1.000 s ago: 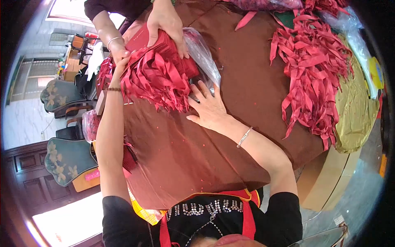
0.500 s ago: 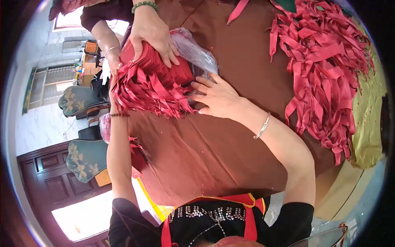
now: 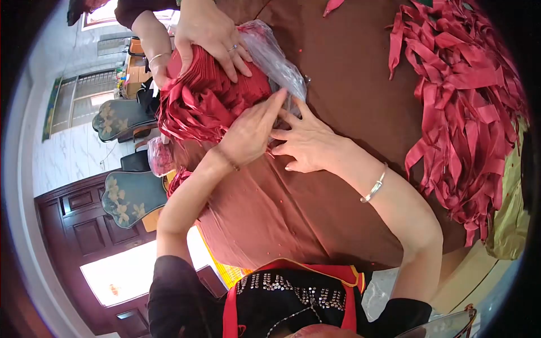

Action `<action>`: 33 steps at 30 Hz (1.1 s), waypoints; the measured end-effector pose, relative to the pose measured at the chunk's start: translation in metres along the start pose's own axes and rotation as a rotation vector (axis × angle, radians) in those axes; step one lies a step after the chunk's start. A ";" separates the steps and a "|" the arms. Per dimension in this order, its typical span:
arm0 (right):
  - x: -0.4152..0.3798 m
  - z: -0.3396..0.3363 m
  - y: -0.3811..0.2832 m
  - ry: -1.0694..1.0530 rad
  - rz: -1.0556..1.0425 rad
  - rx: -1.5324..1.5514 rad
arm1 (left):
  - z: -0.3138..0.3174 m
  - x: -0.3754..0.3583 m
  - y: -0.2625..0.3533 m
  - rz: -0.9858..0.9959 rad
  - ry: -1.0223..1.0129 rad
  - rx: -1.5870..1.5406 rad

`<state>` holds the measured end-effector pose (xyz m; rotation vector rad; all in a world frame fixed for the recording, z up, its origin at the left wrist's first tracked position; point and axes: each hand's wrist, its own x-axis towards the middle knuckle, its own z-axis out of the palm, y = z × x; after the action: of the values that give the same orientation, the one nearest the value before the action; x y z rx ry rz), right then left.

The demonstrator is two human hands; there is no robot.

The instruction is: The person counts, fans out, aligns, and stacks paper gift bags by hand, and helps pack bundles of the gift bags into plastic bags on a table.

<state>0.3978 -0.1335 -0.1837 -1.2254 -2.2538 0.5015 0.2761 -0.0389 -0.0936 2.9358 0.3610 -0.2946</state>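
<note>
A thick stack of red folded pieces (image 3: 253, 84) with ribbon ends (image 3: 189, 115) hanging toward me lies at the upper left of the table. Beside it is a crumpled clear plastic bag (image 3: 273, 56). My left hand (image 3: 248, 129) reaches across the front of the ribbons, its fingers stretched out to the bag's near edge. Spread fingers of my right hand (image 3: 307, 141) rest at the same edge, close to the left fingertips. Whether either hand pinches the plastic is hidden. Another person's hand (image 3: 208, 34) presses on the stack; that person's other hand (image 3: 162, 73) is at its left side.
A brown cloth (image 3: 349, 73) covers the table. A large heap of red ribbons (image 3: 462, 112) lies at the right, near a gold-coloured sheet (image 3: 507, 219). At the left stand flowered chairs (image 3: 127, 200), and a wrapped red bundle (image 3: 160, 158) sits beyond the table edge.
My left hand has moved from the stack's left side rightward across the ribbons to the plastic bag. My right hand stays by the bag. The other person's hands still hold the stack.
</note>
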 end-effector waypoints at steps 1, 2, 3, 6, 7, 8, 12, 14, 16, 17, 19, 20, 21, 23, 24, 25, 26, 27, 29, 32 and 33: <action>0.000 -0.001 0.000 -0.020 -0.014 0.000 | 0.007 -0.010 -0.005 0.004 -0.077 0.206; 0.000 -0.002 0.001 -0.037 -0.018 0.003 | 0.008 -0.018 -0.007 0.018 -0.155 0.410; -0.002 -0.003 0.002 -0.034 -0.007 0.009 | 0.008 -0.026 -0.009 0.029 -0.162 0.407; 0.000 -0.002 0.002 -0.025 -0.039 0.022 | -0.001 -0.055 -0.016 -0.044 -0.305 0.558; -0.001 0.000 0.002 0.001 -0.043 0.016 | -0.005 -0.061 -0.021 -0.017 -0.385 0.643; -0.002 0.000 0.001 0.029 -0.042 0.012 | -0.009 -0.066 -0.026 0.018 -0.469 0.727; 0.000 0.005 0.001 0.048 -0.001 -0.013 | -0.029 -0.058 -0.022 0.065 -0.631 0.732; 0.002 0.010 0.003 0.118 0.007 -0.004 | -0.033 -0.065 -0.027 0.123 -0.676 0.766; 0.004 0.010 0.003 0.189 0.009 0.006 | -0.036 -0.069 -0.030 0.175 -0.724 0.801; 0.005 0.007 0.002 0.223 0.082 -0.008 | -0.037 -0.070 -0.032 0.195 -0.710 0.825; 0.010 0.006 0.001 0.389 0.143 -0.018 | -0.039 -0.073 -0.032 0.205 -0.685 0.849; 0.012 0.007 0.001 0.386 0.138 -0.022 | -0.038 -0.073 -0.031 0.197 -0.682 0.860; 0.014 0.009 0.000 0.441 0.185 0.013 | -0.037 -0.073 -0.030 0.190 -0.681 0.870; 0.018 0.008 -0.001 0.501 0.228 0.040 | -0.034 -0.077 -0.033 0.183 -0.609 0.841; 0.021 0.011 0.000 0.547 0.276 0.058 | -0.033 -0.078 -0.034 0.180 -0.543 0.809; 0.023 0.013 0.000 0.593 0.328 0.078 | -0.034 -0.077 -0.033 0.183 -0.542 0.812; 0.023 0.015 0.002 0.594 0.334 0.076 | -0.034 -0.076 -0.031 0.170 -0.586 0.819; 0.023 0.017 0.004 0.588 0.320 0.025 | -0.033 -0.073 -0.031 0.161 -0.631 0.824; 0.022 0.015 0.006 0.580 0.306 -0.020 | -0.029 -0.073 -0.035 0.150 -0.611 0.777; 0.027 0.013 0.007 0.596 0.378 0.064 | -0.032 -0.075 -0.035 0.134 -0.611 0.747; 0.029 0.013 0.008 0.603 0.391 0.024 | -0.032 -0.074 -0.034 0.145 -0.617 0.762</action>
<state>0.3825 -0.1052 -0.1908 -1.5618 -1.5099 0.2450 0.2028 -0.0169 -0.0513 3.2795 -0.0864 -1.5594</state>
